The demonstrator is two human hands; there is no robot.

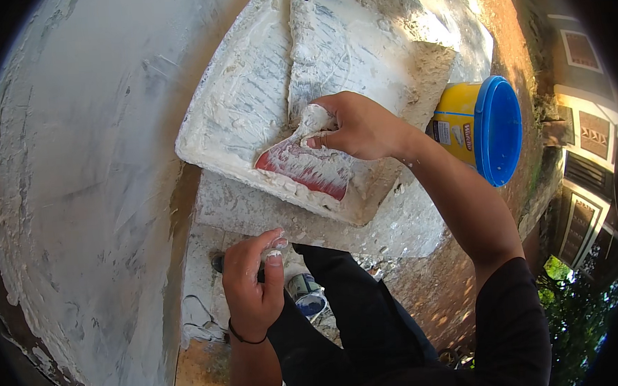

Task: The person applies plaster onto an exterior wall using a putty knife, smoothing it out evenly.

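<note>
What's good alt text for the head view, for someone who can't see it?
The right hand grips a red scraper caked in white paste, inside a paste-smeared tray. The left hand, half curled and apparently empty, is lower in the picture. A yellow and blue bucket sits to the tray's right.

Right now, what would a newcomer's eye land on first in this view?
Probably the bright yellow-and-blue bucket, right of the large paste-smeared tray. Next comes the red scraper, caked with white paste, held by the right hand at the tray's near end. The left hand, paste on its fingertips, shows below the tray.
</note>
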